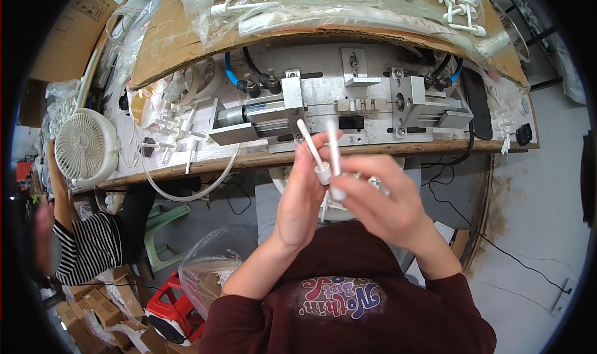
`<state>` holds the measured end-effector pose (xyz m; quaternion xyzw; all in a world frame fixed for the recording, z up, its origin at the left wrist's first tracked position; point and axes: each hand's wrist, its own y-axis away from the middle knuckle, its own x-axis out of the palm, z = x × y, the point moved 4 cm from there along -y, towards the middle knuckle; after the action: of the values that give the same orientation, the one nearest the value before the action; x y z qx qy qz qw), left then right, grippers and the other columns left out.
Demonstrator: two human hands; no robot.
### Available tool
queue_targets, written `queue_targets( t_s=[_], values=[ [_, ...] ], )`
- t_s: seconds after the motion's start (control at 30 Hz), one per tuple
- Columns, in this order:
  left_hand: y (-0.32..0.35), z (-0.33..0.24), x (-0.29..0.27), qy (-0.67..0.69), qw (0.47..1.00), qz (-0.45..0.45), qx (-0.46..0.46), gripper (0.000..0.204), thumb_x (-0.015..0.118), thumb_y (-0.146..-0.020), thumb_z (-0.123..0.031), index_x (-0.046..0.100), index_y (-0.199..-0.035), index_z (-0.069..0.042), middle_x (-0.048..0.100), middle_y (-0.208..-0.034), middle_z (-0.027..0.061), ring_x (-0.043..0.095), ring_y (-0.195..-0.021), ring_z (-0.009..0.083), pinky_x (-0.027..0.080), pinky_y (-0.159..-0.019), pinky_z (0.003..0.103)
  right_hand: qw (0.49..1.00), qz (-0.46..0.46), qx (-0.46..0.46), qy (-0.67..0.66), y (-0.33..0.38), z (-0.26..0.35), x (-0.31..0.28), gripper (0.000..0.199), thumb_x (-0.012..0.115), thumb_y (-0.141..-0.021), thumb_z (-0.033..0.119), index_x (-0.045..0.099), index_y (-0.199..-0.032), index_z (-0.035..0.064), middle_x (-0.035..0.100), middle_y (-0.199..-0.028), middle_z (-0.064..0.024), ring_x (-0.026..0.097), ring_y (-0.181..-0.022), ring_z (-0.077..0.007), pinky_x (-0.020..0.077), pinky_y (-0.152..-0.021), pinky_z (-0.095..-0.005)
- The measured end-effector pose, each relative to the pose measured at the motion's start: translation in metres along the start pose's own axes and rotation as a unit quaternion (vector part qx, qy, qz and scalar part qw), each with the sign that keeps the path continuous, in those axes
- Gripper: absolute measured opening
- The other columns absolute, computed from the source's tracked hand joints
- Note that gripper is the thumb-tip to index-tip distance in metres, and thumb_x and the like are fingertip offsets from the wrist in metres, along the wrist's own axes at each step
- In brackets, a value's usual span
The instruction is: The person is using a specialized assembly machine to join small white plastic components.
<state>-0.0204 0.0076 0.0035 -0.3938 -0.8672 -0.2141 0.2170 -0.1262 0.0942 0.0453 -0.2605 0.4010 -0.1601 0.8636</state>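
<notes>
In front of my chest, my left hand [297,208] is closed around a white cap with a thin rod [313,147]; the rod points up and away, its cap at the lower end. Close beside it, my right hand [388,198] pinches a second white capped rod [335,152], smeared by motion. Whether the two pieces touch I cannot tell. Beyond my hands, on the bench, a metal fixture [286,105] carries two facing cylinders with a small metal block [367,105] between them. More white pieces show partly behind my right hand, above my lap.
Several white capped rods [177,130] lie left of the fixture, near a looped clear tube [180,198]. A white fan [86,147] stands at the bench's left end. Cardboard [168,49] with bagged white parts overhangs the back. Another person [90,245] in striped clothing is at far left.
</notes>
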Motion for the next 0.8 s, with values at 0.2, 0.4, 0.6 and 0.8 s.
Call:
queue_targets(
  t_s=[0.2, 0.4, 0.6, 0.8],
  values=[
    [0.003, -0.006, -0.005, -0.023, 1.000, 0.017, 0.008, 0.074, 0.056, -0.093, -0.004, 0.019, -0.157, 0.001, 0.049, -0.118, 0.0055, 0.053, -0.105, 0.0138, 0.046, -0.091, 0.031, 0.983, 0.017, 0.049, 0.174, 0.005, -0.036, -0.002, 0.026, 0.072, -0.077, 0.004, 0.068, -0.103, -0.0004, 0.066, -0.126, -0.0157, 0.069, -0.087, -0.0250, 0.0552, -0.070, -0.0339],
    [0.005, -0.016, 0.002, -0.110, 0.986, 0.030, 0.119, 0.064, 0.047, -0.096, 0.008, 0.023, -0.156, 0.003, 0.048, -0.138, 0.0163, 0.053, -0.130, 0.0311, 0.048, -0.107, 0.043, 0.960, 0.075, 0.059, 0.263, -0.005, -0.038, 0.008, 0.029, 0.072, -0.072, 0.007, 0.070, -0.101, 0.0034, 0.070, -0.123, -0.0119, 0.061, -0.056, -0.0182, 0.0505, -0.056, -0.0281],
    [0.008, -0.036, -0.004, -0.161, 0.973, 0.002, 0.165, 0.050, 0.063, -0.088, 0.014, 0.052, -0.136, 0.009, 0.055, -0.132, 0.0211, 0.066, -0.113, 0.0287, 0.057, -0.097, 0.035, 0.952, 0.077, 0.032, 0.295, -0.015, -0.039, 0.005, 0.020, 0.066, -0.070, 0.008, 0.064, -0.089, 0.0033, 0.070, -0.122, -0.0161, 0.058, -0.047, -0.0165, 0.0492, -0.050, -0.0262],
    [0.008, -0.043, -0.009, -0.205, 0.951, -0.015, 0.233, 0.041, 0.075, -0.076, 0.016, 0.068, -0.115, 0.008, 0.058, -0.122, 0.0172, 0.069, -0.097, 0.0206, 0.065, -0.084, 0.030, 0.950, 0.120, 0.054, 0.284, -0.018, -0.038, 0.005, 0.022, 0.070, -0.076, 0.010, 0.066, -0.096, 0.0025, 0.070, -0.120, -0.0159, 0.061, -0.051, -0.0201, 0.0509, -0.052, -0.0305]
  ],
)
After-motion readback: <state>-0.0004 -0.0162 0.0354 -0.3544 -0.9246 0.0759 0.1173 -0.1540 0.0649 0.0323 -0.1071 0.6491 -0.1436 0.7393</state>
